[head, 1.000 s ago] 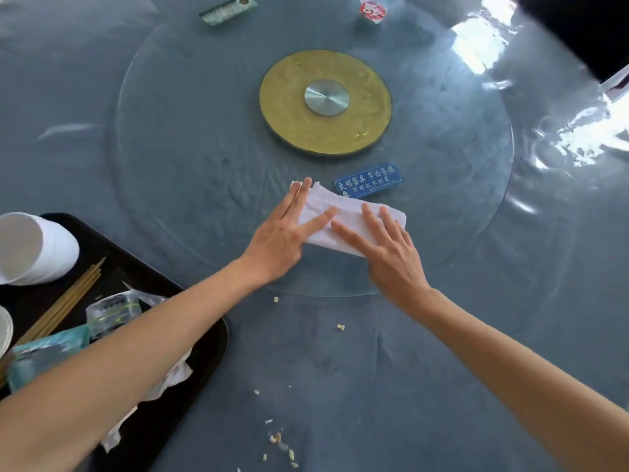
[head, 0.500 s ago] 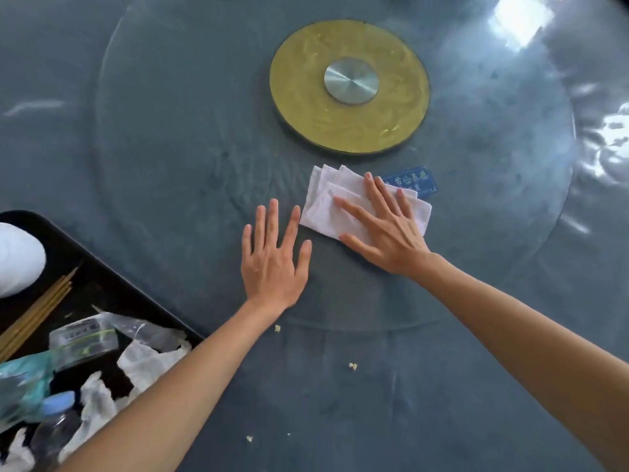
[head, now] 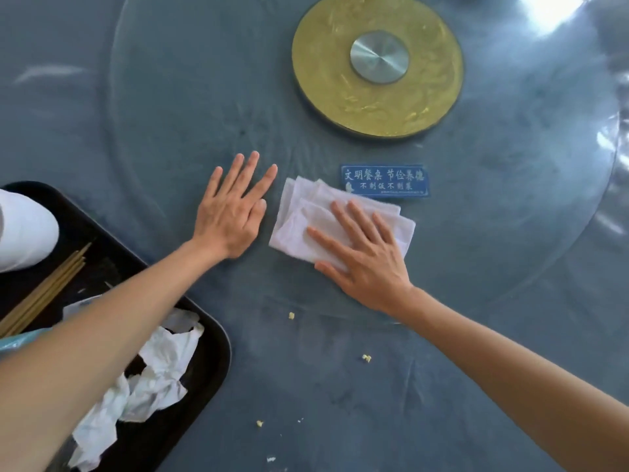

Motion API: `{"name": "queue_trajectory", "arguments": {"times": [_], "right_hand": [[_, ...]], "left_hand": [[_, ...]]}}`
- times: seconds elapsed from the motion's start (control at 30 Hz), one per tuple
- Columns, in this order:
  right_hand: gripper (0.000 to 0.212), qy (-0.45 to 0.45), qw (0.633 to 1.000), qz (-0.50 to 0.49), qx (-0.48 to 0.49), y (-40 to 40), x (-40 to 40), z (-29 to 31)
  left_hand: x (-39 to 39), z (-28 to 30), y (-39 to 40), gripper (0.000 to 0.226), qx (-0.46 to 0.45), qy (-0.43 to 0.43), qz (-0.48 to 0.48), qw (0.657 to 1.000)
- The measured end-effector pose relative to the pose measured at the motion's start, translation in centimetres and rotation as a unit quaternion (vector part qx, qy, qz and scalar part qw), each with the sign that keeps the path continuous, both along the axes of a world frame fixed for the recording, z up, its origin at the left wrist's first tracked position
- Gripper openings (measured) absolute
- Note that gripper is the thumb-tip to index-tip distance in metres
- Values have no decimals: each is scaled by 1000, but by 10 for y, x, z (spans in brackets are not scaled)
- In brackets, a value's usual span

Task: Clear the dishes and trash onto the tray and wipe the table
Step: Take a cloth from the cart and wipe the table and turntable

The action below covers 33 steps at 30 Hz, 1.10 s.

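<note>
A folded white cloth (head: 306, 216) lies on the glass turntable (head: 190, 137). My right hand (head: 367, 253) presses flat on the cloth, fingers spread. Just left of the cloth, my left hand (head: 231, 212) rests flat on the glass with nothing in it. A black tray (head: 211, 342) sits at the lower left. It holds white bowls (head: 23, 229), wooden chopsticks (head: 44, 291) and crumpled napkins (head: 153, 373). Small yellow crumbs (head: 366, 358) dot the grey tablecloth in front of the turntable.
A blue sign with white characters (head: 384, 182) lies just behind the cloth. The gold disc with a silver hub (head: 377, 63) marks the turntable's centre. My left forearm crosses over the tray.
My left hand came off the cloth and now lies flat beside it. My right hand slid the cloth slightly toward me, uncovering the blue sign.
</note>
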State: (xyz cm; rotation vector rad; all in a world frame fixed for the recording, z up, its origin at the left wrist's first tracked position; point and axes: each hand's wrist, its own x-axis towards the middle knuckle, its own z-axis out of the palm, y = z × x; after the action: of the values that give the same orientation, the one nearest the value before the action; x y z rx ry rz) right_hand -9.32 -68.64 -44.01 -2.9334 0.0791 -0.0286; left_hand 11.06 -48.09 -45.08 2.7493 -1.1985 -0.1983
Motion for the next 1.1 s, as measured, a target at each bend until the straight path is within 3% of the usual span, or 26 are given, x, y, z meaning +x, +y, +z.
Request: {"name": "queue_trajectory", "arguments": {"times": [0.1,0.23,0.4,0.53,0.67,0.8,0.9,1.0,1.07,1.1], "right_hand": [[47,-24,998,57,20,28,-28,3],[43,-11,991,126,47,22,-30,18],[52,19,990,136,24,27,0,17],[54,22,990,139,7,44,29,16],[50,15,990,132,50,61,40,18],[38,-17,989,144,32,21,52,32],[24,-11,995,93,-34,-36,76,56],[39,-38,998,-39,-25,-106,108,56],[55,-45,997,-29,-59,-145,121,41],[54,-18,996,-35,-76,-155,126,34]], "left_hand": [[35,6,11,62,33,13,-11,999],[36,9,11,64,25,33,59,997],[-3,4,0,62,-2,37,86,996],[17,8,4,64,5,65,93,993],[31,11,6,65,9,83,101,991],[29,20,-1,67,-34,123,107,986],[10,21,-14,71,-72,129,66,987],[-5,16,-38,73,-72,120,108,984],[-10,10,-52,70,-51,103,150,982],[-11,7,-57,68,-40,85,161,982]]}}
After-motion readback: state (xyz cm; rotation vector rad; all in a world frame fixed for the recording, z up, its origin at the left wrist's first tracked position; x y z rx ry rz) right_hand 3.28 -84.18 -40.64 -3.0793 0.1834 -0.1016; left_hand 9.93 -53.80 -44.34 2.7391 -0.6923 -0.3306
